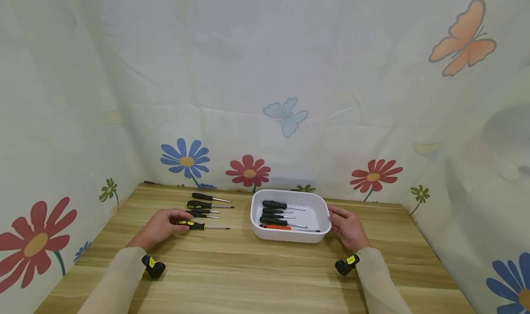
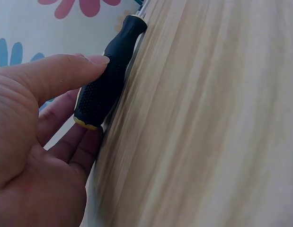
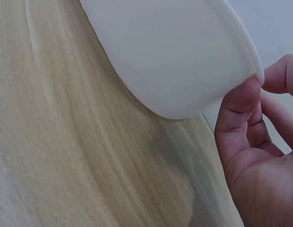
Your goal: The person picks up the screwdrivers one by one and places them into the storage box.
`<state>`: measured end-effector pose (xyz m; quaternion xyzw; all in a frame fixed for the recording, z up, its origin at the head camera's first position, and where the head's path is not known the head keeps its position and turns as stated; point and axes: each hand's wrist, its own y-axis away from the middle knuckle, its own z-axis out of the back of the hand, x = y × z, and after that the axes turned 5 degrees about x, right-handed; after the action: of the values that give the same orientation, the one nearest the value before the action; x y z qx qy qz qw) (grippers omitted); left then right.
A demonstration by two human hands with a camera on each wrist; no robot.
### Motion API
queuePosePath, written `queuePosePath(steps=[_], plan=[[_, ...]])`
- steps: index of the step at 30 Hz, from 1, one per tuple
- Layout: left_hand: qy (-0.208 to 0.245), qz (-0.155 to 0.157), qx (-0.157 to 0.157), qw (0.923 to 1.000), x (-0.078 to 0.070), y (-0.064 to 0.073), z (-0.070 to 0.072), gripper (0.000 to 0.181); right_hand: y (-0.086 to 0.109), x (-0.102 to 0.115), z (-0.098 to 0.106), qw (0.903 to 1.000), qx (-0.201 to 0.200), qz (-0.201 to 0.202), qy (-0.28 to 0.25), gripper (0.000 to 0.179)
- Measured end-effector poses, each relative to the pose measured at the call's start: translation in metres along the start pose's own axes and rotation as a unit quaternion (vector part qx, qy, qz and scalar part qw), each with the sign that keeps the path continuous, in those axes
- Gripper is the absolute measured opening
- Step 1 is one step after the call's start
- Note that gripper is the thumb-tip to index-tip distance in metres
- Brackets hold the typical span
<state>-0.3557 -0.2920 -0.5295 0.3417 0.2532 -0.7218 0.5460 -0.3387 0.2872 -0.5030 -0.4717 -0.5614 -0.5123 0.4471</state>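
Observation:
My left hand (image 1: 159, 227) pinches a black-and-yellow screwdriver (image 1: 198, 225) by its handle, at the near end of a row of screwdrivers on the table. In the left wrist view my thumb lies along the dark textured handle (image 2: 106, 78), with fingers behind it, close to the wood. The right hand (image 1: 349, 229) grips the right end of a white plastic box (image 1: 285, 236), its thumb and finger pinching the rim in the right wrist view. Inside lie several black-handled screwdrivers (image 1: 274, 204) and an orange-handled screwdriver (image 1: 276, 227), shafts pointing right.
Beyond my left hand lie several more screwdrivers: a black one (image 1: 203, 196) at the back, a black-and-yellow one (image 1: 200, 205), then others partly behind my fingers. The wood-grain table (image 1: 248, 277) ends at a flowered cloth wall (image 1: 265, 74) at the back and both sides.

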Motion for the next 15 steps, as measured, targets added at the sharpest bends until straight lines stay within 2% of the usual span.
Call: queuePosePath(steps=[8,15], plan=[[-0.025,-0.009,0.007,0.9996,-0.0013,-0.0021,-0.0025,0.031,0.0001,-0.0002,0.0014,1.0000,0.002,-0.007,0.003,0.044],[-0.050,0.004,0.016,0.9986,-0.0050,-0.0019,-0.0023,0.031,-0.0009,-0.0002,0.0031,1.0000,0.004,-0.003,0.003,0.046]])
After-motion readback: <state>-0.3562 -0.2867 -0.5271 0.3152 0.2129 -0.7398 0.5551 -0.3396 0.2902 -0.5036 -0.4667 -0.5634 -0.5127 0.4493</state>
